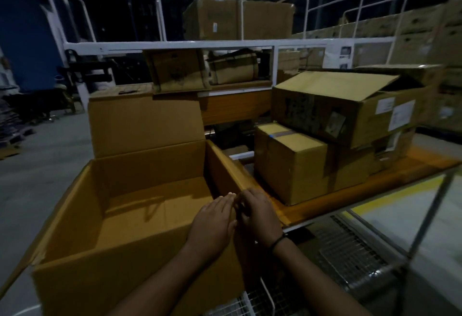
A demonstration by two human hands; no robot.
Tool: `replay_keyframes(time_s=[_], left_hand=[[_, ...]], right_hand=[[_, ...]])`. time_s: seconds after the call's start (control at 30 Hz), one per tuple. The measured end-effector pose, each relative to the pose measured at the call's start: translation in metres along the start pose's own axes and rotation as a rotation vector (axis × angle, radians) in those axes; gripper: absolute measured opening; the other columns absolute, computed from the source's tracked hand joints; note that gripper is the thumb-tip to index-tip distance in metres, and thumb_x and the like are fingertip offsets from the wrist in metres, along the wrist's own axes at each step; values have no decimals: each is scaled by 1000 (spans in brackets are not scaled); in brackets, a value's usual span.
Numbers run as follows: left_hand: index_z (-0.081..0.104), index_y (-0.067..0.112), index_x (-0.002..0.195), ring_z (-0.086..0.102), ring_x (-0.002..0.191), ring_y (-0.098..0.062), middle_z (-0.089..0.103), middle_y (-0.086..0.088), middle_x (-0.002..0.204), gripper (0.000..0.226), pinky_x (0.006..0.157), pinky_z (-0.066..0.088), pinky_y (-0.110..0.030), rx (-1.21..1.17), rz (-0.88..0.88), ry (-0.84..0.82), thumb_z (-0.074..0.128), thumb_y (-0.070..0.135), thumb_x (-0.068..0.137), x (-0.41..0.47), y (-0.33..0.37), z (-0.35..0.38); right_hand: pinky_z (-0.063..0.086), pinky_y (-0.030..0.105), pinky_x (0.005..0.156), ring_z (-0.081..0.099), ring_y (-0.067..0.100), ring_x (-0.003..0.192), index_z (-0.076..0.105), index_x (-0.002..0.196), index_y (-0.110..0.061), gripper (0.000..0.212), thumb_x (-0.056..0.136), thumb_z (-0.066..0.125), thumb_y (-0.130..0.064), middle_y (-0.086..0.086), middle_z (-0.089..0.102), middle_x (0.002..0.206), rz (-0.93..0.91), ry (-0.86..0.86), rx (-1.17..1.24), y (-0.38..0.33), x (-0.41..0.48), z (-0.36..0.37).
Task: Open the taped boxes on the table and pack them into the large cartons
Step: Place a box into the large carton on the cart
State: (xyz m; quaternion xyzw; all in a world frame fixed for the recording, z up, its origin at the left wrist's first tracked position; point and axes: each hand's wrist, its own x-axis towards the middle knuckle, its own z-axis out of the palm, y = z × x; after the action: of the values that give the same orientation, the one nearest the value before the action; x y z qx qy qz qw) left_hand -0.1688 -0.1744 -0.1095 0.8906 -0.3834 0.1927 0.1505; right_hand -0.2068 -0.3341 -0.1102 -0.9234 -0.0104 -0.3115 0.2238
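A large open carton point(140, 165) stands in front of me with nothing inside and its flaps up. Both my hands meet at its near right rim. My left hand point(215, 220) lies with straight fingers over the rim. My right hand point(261, 215) has curled fingers touching the left fingertips; the dim light hides whether it holds anything. A taped brown box point(297, 165) sits to the right on the orange table point(375, 178). A bigger labelled box point(350, 108) with a raised flap lies on top of other boxes behind it.
Another upright carton point(145, 120) stands behind the open one. White railings point(175, 45) and a shelf with more boxes point(237, 18) cross the back. A wire-mesh cart point(350, 253) is at the lower right. Stacked cartons point(425, 30) line the far right.
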Motion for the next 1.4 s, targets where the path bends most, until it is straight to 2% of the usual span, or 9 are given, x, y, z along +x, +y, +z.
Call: replay_keyframes(time_s=[0.1, 0.17, 0.4, 0.67, 0.87, 0.93, 1.1, 1.3, 1.4], left_hand=[[15, 27, 163, 19, 154, -10, 19, 8, 169, 66, 121, 18, -27, -56, 79, 48, 47, 42, 106, 37, 32, 9], [17, 28, 163, 21, 153, -10, 21, 8, 169, 69, 121, 20, -28, -74, 118, 56, 51, 41, 105, 66, 55, 19], [20, 29, 162, 26, 152, -13, 24, 7, 168, 70, 119, 27, -30, -143, 224, 42, 53, 44, 103, 155, 136, 41], [33, 28, 158, 33, 148, -17, 34, 4, 164, 66, 115, 37, -36, -256, 198, 95, 60, 43, 99, 236, 215, 46], [35, 30, 155, 7, 156, -32, 11, -1, 170, 65, 121, 24, -51, -266, 148, 114, 63, 39, 97, 299, 255, 43], [32, 32, 156, 4, 156, -34, 7, -2, 170, 68, 120, 23, -56, -290, 126, 115, 65, 38, 96, 322, 267, 41], [27, 35, 157, 11, 153, -37, 7, -2, 170, 73, 114, 35, -62, -438, 33, 80, 67, 35, 96, 374, 285, 50], [23, 50, 154, 14, 150, -52, -16, -2, 169, 88, 105, 46, -65, -564, -56, 17, 77, 53, 84, 415, 286, 70], [30, 49, 151, 20, 148, -54, -12, -2, 170, 84, 102, 48, -65, -594, -45, 71, 79, 51, 83, 426, 281, 82]], right_hand=[[48, 36, 85, 52, 19, 103, 64, 103, -22, 22, 85, 74, -17, -3, 61, 111, 74, 97, -51, 42, 9, -28], [45, 36, 84, 52, 20, 102, 64, 103, -23, 20, 86, 74, -18, -3, 60, 109, 129, 153, -65, 69, 13, -48], [48, 38, 92, 52, 18, 109, 62, 117, -23, 29, 90, 67, -16, -3, 58, 117, 237, 313, -109, 154, 12, -129], [51, 46, 89, 57, 24, 105, 62, 114, -23, 26, 90, 69, -16, 0, 58, 114, 375, 506, -77, 236, 14, -209], [51, 46, 92, 56, 27, 107, 61, 115, -19, 32, 85, 71, -13, 5, 60, 113, 307, 514, -207, 269, 35, -239], [51, 46, 90, 57, 28, 106, 60, 117, -20, 34, 85, 70, -13, 5, 59, 112, 285, 512, -260, 280, 45, -248], [51, 46, 89, 57, 27, 103, 60, 120, -19, 35, 86, 65, -18, 5, 59, 113, 287, 518, -320, 307, 64, -264], [52, 46, 90, 57, 26, 106, 61, 119, -18, 34, 86, 68, -19, 5, 60, 112, 303, 488, -369, 346, 82, -272], [54, 47, 88, 57, 26, 107, 60, 118, -18, 33, 85, 68, -20, 4, 60, 112, 306, 486, -354, 366, 92, -270]])
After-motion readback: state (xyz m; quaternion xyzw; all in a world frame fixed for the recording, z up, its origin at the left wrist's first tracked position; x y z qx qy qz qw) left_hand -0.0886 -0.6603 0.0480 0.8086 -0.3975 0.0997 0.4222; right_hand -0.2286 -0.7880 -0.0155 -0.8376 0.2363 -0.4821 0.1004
